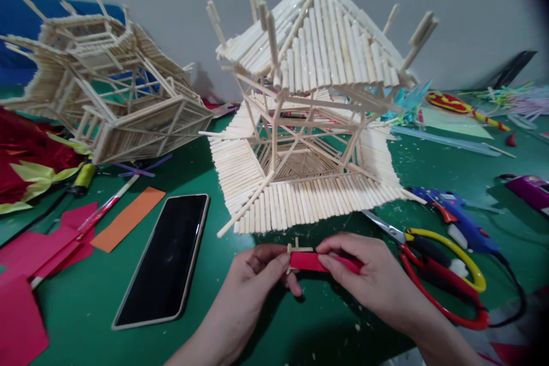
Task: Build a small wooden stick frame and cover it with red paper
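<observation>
Between my hands is a narrow red paper strip (305, 261), stretched sideways against a small piece made of thin wooden sticks (295, 247). My left hand (261, 274) pinches the stick piece and the strip's left end between thumb and fingers. With thumb and forefinger, my right hand (355, 266) grips the strip farther right; its far end runs under the fingers. Just behind both hands stands a pagoda-like model of wooden sticks (295, 200), with a peaked roof, an open frame and a flared lower skirt.
A second stick model (146, 126) lies tilted at the left. A phone (163, 263), an orange strip (128, 218) and red paper (21, 320) are left of my hands. Scissors (446, 274) and a blue glue gun (467, 220) with its cord lie to the right on the green table (206, 320).
</observation>
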`<state>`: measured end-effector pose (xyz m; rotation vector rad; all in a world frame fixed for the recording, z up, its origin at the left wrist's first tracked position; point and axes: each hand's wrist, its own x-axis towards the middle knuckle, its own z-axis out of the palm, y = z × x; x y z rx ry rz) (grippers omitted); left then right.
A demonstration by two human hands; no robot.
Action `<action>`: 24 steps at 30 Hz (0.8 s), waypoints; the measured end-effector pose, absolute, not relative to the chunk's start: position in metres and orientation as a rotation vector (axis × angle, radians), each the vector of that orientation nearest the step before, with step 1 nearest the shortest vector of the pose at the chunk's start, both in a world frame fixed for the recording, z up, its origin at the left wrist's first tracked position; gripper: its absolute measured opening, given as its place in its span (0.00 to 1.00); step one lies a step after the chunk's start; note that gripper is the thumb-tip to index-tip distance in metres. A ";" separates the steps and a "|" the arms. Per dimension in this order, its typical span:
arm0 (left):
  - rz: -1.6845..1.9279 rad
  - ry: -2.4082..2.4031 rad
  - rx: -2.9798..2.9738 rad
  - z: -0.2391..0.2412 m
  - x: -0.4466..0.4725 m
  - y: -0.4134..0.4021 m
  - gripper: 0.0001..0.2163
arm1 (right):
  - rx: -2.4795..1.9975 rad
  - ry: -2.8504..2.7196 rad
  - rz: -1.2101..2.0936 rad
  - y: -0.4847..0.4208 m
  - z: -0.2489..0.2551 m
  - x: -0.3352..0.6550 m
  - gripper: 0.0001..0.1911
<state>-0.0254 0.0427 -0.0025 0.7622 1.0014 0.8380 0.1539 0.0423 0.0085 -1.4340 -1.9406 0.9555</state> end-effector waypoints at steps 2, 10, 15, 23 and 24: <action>0.840 1.004 0.775 -0.003 -0.025 0.043 0.07 | -1.424 -1.956 0.912 0.042 0.008 0.154 0.07; 0.830 1.011 0.793 -0.003 -0.027 0.043 0.07 | -1.409 -2.105 0.697 0.042 0.005 0.155 0.11; 0.833 1.004 0.812 -0.005 -0.028 0.042 0.07 | -1.414 -2.082 0.695 0.041 0.005 0.155 0.11; 0.814 1.020 0.826 -0.004 -0.027 0.042 0.08 | -1.384 -2.060 0.780 0.042 0.008 0.153 0.11; 0.808 1.024 0.829 -0.004 -0.027 0.042 0.08 | -1.383 -2.057 0.780 0.042 0.008 0.153 0.11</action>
